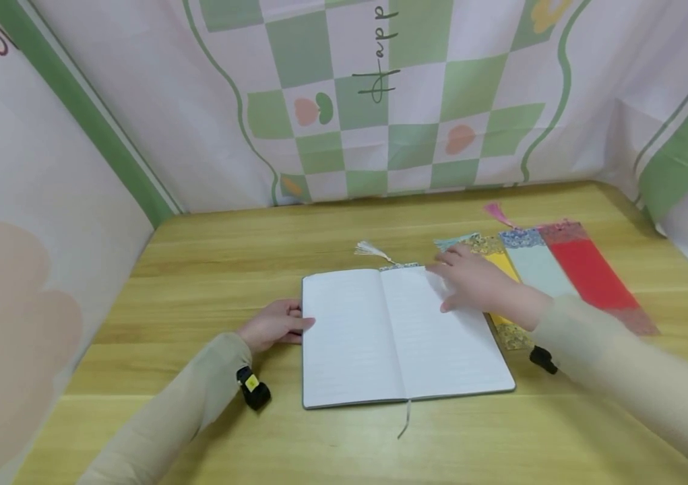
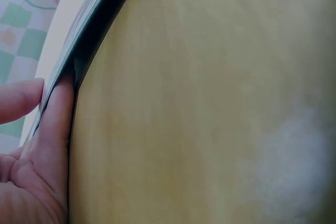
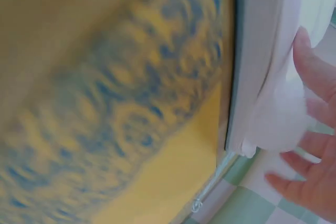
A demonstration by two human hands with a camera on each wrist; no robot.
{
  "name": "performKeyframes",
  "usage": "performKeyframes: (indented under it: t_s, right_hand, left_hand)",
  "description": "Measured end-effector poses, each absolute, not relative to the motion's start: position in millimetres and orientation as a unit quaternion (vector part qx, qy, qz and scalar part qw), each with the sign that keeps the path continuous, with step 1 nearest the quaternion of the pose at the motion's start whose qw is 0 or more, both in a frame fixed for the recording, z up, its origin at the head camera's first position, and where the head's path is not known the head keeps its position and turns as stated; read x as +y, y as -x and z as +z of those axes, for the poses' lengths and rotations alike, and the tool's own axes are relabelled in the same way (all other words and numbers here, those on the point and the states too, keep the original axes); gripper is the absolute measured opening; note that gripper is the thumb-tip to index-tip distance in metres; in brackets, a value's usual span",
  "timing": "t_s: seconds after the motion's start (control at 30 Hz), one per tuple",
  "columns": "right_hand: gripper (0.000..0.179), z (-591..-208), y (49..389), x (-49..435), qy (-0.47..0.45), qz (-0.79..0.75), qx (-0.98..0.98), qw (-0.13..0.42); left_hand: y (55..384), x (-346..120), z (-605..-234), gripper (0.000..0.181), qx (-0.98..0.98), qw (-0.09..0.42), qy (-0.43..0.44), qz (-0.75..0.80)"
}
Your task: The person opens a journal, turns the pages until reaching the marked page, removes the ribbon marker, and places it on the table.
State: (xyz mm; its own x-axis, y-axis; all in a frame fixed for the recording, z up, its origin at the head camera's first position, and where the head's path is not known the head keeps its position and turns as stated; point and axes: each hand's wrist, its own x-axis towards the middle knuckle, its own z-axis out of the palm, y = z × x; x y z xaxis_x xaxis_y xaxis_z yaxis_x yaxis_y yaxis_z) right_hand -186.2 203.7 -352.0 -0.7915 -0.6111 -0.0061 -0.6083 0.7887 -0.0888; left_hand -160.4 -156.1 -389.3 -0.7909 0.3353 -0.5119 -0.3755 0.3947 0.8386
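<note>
An open notebook (image 1: 350, 337) with blank-looking pages lies on the wooden table. My left hand (image 1: 277, 325) holds its left edge, thumb over the page and fingers under the dark cover, as the left wrist view also shows. At the top of the right page a patterned bookmark (image 1: 401, 267) with a white tassel (image 1: 372, 250) sticks out; the rest of it is hidden. My right hand (image 1: 477, 279) is over the upper right corner of the notebook, fingers spread. In the right wrist view its fingers (image 3: 310, 166) are apart, beside the page edges.
Right of the notebook lie a yellow bookmark (image 1: 501, 264), partly covered, a pale blue bookmark (image 1: 540, 269) and a red bookmark (image 1: 595, 273). A grey ribbon (image 1: 406, 421) hangs from the notebook's lower edge. Printed cloth (image 1: 356, 135) stands behind the table (image 1: 210, 269).
</note>
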Motion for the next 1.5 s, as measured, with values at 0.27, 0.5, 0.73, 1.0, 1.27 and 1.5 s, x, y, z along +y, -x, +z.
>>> performKeyframes:
  t_s: [0.27, 0.5, 0.73, 1.0, 1.27, 1.5]
  right_hand:
    - [0.049, -342.6, 157.6, 206.0, 0.328, -0.192, 0.921, 0.085]
    - [0.042, -327.2, 142.2, 201.9, 0.268, -0.347, 0.879, 0.187]
    - [0.049, -324.8, 129.4, 177.2, 0.275, -0.415, 0.829, 0.256]
    - [0.056, -337.1, 116.0, 141.3, 0.348, -0.261, 0.852, 0.292]
    - [0.061, -335.9, 108.6, 128.1, 0.376, -0.172, 0.862, 0.293]
    - [0.074, -343.2, 140.0, 148.7, 0.38, -0.118, 0.888, 0.232]
  left_hand:
    - [162.5, -154.4, -389.4, 0.036, 0.771, 0.323, 0.012, 0.548]
    - [163.3, -153.3, -387.8, 0.03, 0.773, 0.32, 0.009, 0.547]
    - [163.7, -152.5, -389.0, 0.033, 0.771, 0.321, 0.011, 0.55]
    - [162.4, -155.1, -396.3, 0.035, 0.751, 0.321, 0.033, 0.576]
    - [160.3, -157.7, -395.0, 0.045, 0.744, 0.322, 0.029, 0.584]
    - [160.8, -155.1, -392.6, 0.054, 0.769, 0.315, 0.029, 0.555]
